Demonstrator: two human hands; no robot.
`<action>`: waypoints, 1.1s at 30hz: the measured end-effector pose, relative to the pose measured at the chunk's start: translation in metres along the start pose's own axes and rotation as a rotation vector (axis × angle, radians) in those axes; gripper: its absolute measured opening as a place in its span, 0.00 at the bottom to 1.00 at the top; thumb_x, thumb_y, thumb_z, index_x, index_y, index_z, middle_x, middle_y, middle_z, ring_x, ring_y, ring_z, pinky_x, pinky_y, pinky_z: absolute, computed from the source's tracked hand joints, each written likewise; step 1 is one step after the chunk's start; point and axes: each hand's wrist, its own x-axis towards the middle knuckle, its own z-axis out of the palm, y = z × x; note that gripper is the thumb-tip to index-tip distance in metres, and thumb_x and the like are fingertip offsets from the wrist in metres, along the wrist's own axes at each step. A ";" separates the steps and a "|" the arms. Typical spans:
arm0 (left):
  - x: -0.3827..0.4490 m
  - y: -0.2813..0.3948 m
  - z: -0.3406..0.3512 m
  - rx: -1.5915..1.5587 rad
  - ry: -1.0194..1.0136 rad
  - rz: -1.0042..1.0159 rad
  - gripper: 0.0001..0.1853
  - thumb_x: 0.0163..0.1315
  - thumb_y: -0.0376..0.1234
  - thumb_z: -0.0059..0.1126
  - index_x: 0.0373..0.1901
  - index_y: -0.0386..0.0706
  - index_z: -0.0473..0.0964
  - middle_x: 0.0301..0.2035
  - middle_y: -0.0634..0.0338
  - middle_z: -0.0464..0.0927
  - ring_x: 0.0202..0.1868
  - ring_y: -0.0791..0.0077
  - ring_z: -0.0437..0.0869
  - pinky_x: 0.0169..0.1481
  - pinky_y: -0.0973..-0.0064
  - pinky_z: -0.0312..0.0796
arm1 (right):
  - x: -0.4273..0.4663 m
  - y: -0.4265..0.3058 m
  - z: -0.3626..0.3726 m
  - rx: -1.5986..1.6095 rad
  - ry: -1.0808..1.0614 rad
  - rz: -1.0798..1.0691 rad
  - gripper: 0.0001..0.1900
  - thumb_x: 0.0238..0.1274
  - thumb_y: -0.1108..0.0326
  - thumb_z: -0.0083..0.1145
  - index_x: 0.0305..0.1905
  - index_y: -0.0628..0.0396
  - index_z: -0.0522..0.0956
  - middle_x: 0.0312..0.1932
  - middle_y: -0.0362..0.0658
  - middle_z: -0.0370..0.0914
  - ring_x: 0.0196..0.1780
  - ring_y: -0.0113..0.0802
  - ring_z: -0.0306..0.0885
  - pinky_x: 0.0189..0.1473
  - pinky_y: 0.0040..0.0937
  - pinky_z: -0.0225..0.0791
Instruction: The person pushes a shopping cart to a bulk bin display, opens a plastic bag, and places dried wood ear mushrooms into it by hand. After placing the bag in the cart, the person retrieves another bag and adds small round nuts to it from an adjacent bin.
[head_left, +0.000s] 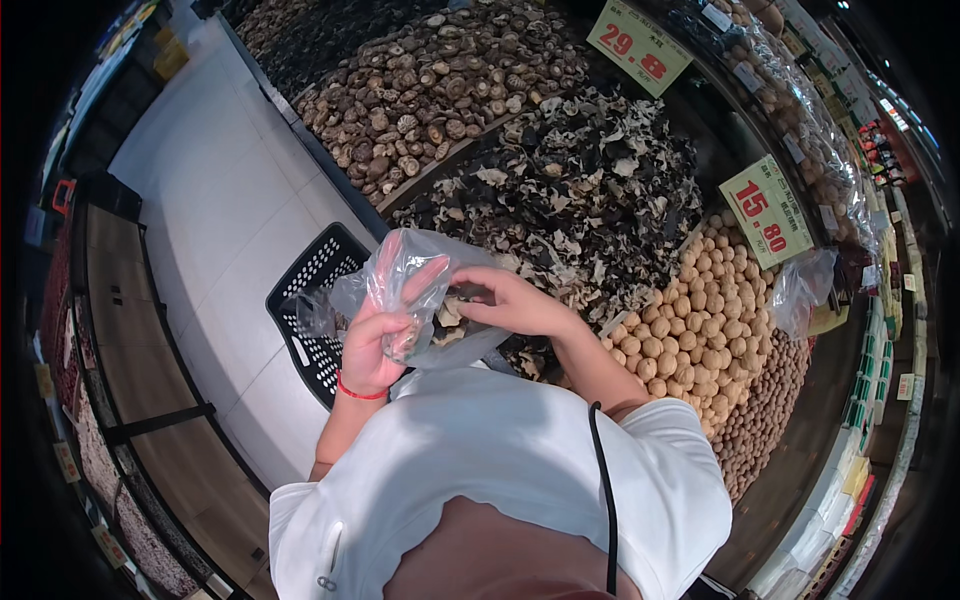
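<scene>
My left hand (375, 345), with a red cord at the wrist, grips a clear plastic bag (420, 255). Its fingers show through the film. Inside the bag lie pale and dark pieces of dried wood ear fungus (450, 313). At the bag's mouth is my right hand (510, 300), fingers bent and thumb apart, with no piece visible between them. Just beyond both hands spreads a heap of dried black wood ear fungus (570, 195). A black perforated shopping basket (300, 289) sits below and left of the bag; what supports it is hidden.
Dried shiitake mushrooms (442, 82) fill the bin beyond a wooden divider (450, 154). Walnuts (694, 322) and smaller brown nuts (765, 397) lie to the right. Price signs (765, 214) stand behind the bins. A tiled aisle (232, 225) runs left, beside a wood-panelled display counter (127, 300).
</scene>
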 end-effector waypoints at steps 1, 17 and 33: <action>0.000 0.000 0.000 -0.004 0.005 -0.001 0.45 0.50 0.16 0.36 0.72 0.51 0.39 0.66 0.36 0.50 0.22 0.83 0.67 0.27 0.88 0.65 | 0.001 0.005 0.000 -0.133 0.018 -0.072 0.20 0.60 0.71 0.54 0.58 0.61 0.69 0.55 0.43 0.72 0.52 0.27 0.71 0.51 0.25 0.67; -0.006 0.007 -0.007 -0.026 0.058 0.085 0.44 0.51 0.16 0.37 0.72 0.48 0.42 0.66 0.36 0.50 0.21 0.82 0.66 0.27 0.87 0.65 | -0.040 -0.005 -0.083 -0.519 0.750 0.033 0.16 0.57 0.72 0.53 0.51 0.63 0.74 0.44 0.51 0.78 0.44 0.37 0.78 0.46 0.30 0.71; -0.004 0.009 -0.009 -0.023 0.041 0.047 0.44 0.51 0.16 0.37 0.72 0.51 0.43 0.66 0.36 0.52 0.20 0.83 0.67 0.27 0.87 0.65 | 0.001 0.004 -0.115 -0.678 0.968 -0.122 0.14 0.57 0.73 0.56 0.48 0.61 0.74 0.37 0.44 0.78 0.37 0.31 0.76 0.39 0.28 0.70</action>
